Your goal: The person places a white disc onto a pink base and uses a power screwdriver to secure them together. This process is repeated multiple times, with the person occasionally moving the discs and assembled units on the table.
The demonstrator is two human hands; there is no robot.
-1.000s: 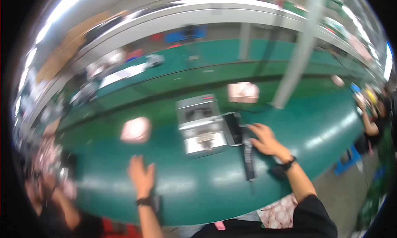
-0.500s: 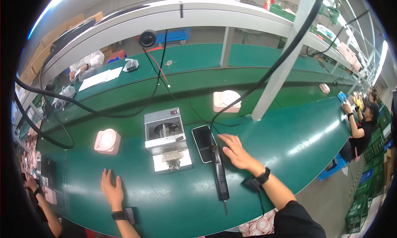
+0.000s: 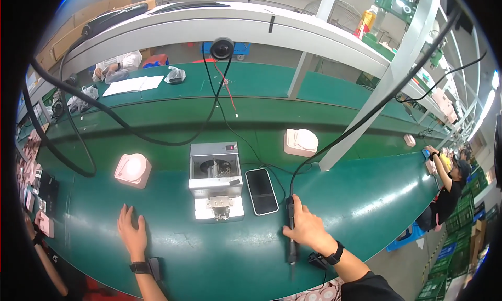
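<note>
My right hand (image 3: pixel 309 229) is closed around the black body of an electric screwdriver (image 3: pixel 292 253), thumb on its left side and fingers along its upper part. The screwdriver's bit points toward the table's near edge and is blurred. My left hand (image 3: pixel 132 234) rests on the green table with fingers spread, holding nothing. Between the hands stands a grey metal screw feeder (image 3: pixel 215 180) with a window in its top. A phone (image 3: pixel 262 192) with a dark screen lies just right of it. A pale pink round-topped device (image 3: pixel 133 170) sits beyond my left hand.
Another pink device (image 3: pixel 301 142) stands farther back, left of a slanting white post (image 3: pixel 374 99). Black cables (image 3: pixel 123 131) hang across the bench. Pink parts (image 3: pixel 319 293) lie below the near edge. Co-workers sit at left, far left and right (image 3: pixel 448 188).
My right hand has come from beside the phone onto the screwdriver, which has shifted right, off the phone's edge. My left hand stays open on the table. The view has shifted slightly.
</note>
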